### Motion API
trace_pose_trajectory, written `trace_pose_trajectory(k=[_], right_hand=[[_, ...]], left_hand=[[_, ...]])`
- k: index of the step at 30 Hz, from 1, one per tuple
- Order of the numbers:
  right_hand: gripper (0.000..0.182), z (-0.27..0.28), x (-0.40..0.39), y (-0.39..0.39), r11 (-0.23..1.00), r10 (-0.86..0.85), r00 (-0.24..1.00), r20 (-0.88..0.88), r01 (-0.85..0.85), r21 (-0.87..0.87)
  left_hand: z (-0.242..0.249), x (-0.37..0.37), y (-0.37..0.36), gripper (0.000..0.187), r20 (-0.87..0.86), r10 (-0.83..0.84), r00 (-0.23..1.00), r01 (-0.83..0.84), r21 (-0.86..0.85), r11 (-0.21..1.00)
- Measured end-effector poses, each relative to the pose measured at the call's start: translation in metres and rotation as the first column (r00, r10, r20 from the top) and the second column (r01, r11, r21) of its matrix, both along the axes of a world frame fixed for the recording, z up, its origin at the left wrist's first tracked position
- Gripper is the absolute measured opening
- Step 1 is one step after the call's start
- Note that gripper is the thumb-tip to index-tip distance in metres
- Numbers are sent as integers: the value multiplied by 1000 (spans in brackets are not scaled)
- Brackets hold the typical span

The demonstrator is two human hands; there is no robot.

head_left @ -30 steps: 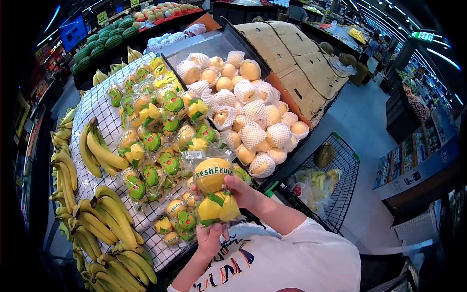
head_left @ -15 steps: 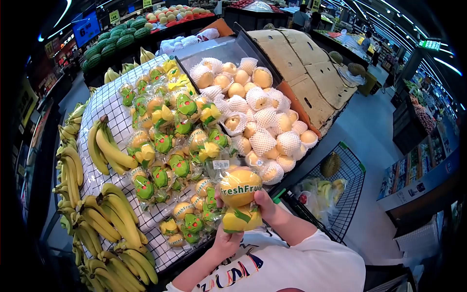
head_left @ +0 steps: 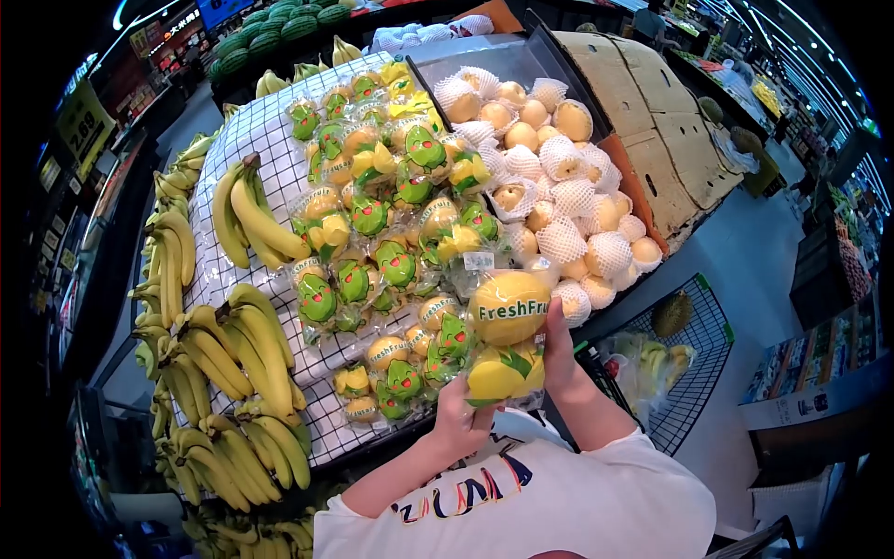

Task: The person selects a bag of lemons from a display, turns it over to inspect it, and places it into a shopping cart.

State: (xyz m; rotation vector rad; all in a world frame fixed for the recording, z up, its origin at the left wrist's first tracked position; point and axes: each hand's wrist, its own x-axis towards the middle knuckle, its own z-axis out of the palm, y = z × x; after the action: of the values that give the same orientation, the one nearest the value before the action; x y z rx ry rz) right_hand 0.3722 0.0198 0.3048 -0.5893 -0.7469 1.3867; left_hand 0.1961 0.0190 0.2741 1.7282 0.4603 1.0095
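Between my hands is a clear bag of yellow fruit (head_left: 509,312) printed "FreshFruit", with yellow fruit pictured on its lower half and a small white label at the top. My left hand (head_left: 463,419) grips its lower left corner, the fingers partly hidden behind the plastic. On the right edge, my right hand (head_left: 559,349) is closed with the thumb upright along the side. Just beyond lie several similar bags of fruit (head_left: 396,265) with green cartoon prints, heaped on a checked cloth (head_left: 228,210).
Bunches of bananas (head_left: 261,345) line the left side of the stand. Pale round fruit in foam nets (head_left: 563,196) fills a bin to the right, beside cardboard sheets (head_left: 643,121). A shopping cart (head_left: 705,359) with a durian (head_left: 671,315) and bagged goods stands at right.
The view has shifted, so the stand and bananas sit further right and higher in places. Both hands still hold the bag, which appears further right and slightly turned.
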Motion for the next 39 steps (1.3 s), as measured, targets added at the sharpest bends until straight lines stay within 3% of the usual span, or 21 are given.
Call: trace_pose_trajectory(k=[1,3,4,5,6,7,10,11,14,15,18,23,27,31,34,39], right_hand=[[79,8,-3,4,998,-65,997,29,64,24],[86,25,-6,7,990,-144,989,20,144,-2],[88,23,-2,9,998,-38,997,-63,40,40],[91,18,2,9,995,70,987,-143,-58,86],[93,15,6,8,979,176,960,-216,-148,140],[102,18,2,6,993,107,979,-174,-97,62],[99,-6,-3,10,966,237,885,-401,-173,190],[100,-6,-5,8,975,213,864,-456,-159,154],[100,-12,-3,14,858,514,565,-645,-324,399],[95,-10,0,15,834,550,511,-660,-364,414],[88,-7,-3,14,828,560,468,-684,-354,436],[83,-12,-11,20,768,640,436,-632,-377,518],[85,-13,-17,18,792,610,485,-627,-360,493],[84,-18,-18,23,777,628,513,-585,-371,509],[89,-21,-21,23,791,603,577,-550,-350,501],[102,-32,-22,26,775,627,556,-546,-374,509]], left_hand=[[0,-1,2,8,-78,154,985,-134,217,967],[26,-10,11,14,-175,316,933,-183,524,831],[36,-12,16,17,-203,401,893,-180,655,734],[38,-10,21,20,-125,441,889,-208,747,631],[40,-14,21,18,-124,437,891,-193,767,612],[44,-13,19,23,-74,418,905,-217,765,606],[45,-3,15,30,21,365,931,-262,735,626],[45,2,15,32,45,346,937,-269,723,636],[33,10,7,37,58,295,954,-244,723,646],[29,9,4,27,36,282,959,-217,732,646],[24,11,1,31,40,272,961,-209,751,627],[18,12,-1,33,85,243,966,-226,732,642],[16,16,-4,35,127,283,951,-283,728,625],[24,15,-3,43,77,260,963,-229,743,629],[25,17,-3,45,58,272,960,-226,732,643],[21,21,-5,44,82,308,948,-276,694,665]])
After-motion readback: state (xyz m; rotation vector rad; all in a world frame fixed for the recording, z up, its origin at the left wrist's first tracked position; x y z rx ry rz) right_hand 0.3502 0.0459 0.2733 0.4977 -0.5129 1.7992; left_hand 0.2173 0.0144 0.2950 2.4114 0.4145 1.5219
